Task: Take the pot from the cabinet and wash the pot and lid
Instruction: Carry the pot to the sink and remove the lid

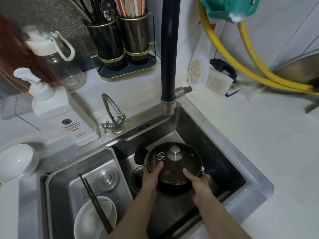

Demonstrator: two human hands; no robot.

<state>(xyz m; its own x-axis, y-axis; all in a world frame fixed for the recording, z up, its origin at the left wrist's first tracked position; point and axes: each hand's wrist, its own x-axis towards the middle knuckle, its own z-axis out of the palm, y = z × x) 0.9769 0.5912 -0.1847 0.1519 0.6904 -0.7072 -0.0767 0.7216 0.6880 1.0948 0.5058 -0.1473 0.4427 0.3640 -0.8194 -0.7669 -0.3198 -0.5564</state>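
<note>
The pot [174, 184] is inside the sink [198, 135], under the dark tap [170, 49], and the lid [174, 163] sits closed on it. The left hand [151, 175] grips its left side and the right hand [198, 184] its right side, each thumb pressing on the lid. Beside it, a drain tray [57, 187] holds a white bowl [93, 218] with chopsticks [95, 202] across it.
</note>
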